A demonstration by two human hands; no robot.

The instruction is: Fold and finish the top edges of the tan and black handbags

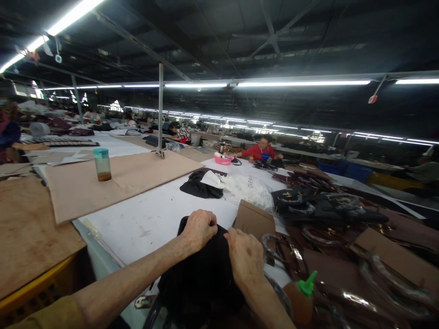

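A black bag (202,278) stands at the table's near edge in front of me, its lower part dark and hard to make out. My left hand (200,230) is closed on its upper edge, fingers curled down over the material. Close beside it, my right hand (245,253) pinches the same edge, a small gap lying between the two hands. A brown board (254,223) lies just beyond my right hand. A glue bottle with a green nozzle (306,284) is to the right of my right forearm.
Brown bags (329,269) with wrapped handles cover the right side, black bags (318,205) behind them. A white plastic bag (250,187) and black cloth (200,184) lie farther back. A lidded cup (102,164) stands on a beige board (137,176). A person in red (262,151) sits across the table.
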